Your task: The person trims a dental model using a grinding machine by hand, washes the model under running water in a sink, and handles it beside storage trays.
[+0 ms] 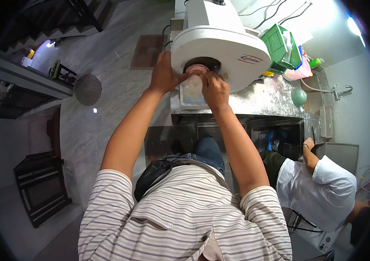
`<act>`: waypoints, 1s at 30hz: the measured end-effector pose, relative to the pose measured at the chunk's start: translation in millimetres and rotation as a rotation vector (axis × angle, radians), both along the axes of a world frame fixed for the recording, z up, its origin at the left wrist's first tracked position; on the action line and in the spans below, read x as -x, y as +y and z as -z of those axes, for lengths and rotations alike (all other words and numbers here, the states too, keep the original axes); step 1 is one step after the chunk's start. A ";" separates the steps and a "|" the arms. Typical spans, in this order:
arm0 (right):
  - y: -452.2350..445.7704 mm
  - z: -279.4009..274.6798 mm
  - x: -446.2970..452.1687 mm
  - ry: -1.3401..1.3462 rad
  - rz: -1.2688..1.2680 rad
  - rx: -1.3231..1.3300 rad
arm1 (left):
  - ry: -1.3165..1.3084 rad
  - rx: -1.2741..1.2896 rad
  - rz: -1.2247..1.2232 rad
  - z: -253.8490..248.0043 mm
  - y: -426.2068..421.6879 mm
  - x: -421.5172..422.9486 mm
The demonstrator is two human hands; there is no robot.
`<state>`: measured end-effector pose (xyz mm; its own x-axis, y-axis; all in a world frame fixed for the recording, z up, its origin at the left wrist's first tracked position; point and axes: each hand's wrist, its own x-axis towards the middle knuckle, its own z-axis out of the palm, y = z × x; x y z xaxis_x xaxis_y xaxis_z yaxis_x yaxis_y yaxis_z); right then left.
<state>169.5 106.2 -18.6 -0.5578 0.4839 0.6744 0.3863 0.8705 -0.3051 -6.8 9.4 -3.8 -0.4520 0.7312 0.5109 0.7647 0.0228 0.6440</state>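
A large white bench machine (232, 50) with red and black lettering stands in front of me, its front bearing a dark round opening. At that opening sits a pink plaster cast (197, 69), rounded and pale on its near side. My left hand (164, 75) grips it from the left, the thumb pressed along its lower edge. On the right, my right hand (216, 89) holds the same cast with its fingers curled against it. Below the cast lies a whitish wet tray (192, 98) at the counter's front. The cast's far side is hidden inside the opening.
To the right are a green crate (277, 45), a pink container (296, 75), a pale green round object (299, 98) and a wall tap (341, 90). A person in a white shirt (319, 187) sits at the lower right. A round mat (88, 89) lies on the floor.
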 end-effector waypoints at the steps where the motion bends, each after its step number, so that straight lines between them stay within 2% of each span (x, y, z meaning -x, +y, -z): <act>1: 0.6 0.7 0.0 -0.004 -0.006 -0.003 | -0.004 -0.003 -0.006 -0.7 0.4 -0.5; 9: 5.2 0.5 1.9 0.043 -0.035 -0.072 | -0.056 0.039 -0.038 -2.1 -0.8 -3.1; 21: 4.8 1.4 0.7 0.021 -0.026 -0.019 | -0.013 -0.032 0.019 0.1 -0.6 -1.3; 30: 3.7 0.5 2.6 0.015 -0.021 -0.017 | -0.048 0.014 0.048 -0.6 -3.2 -0.2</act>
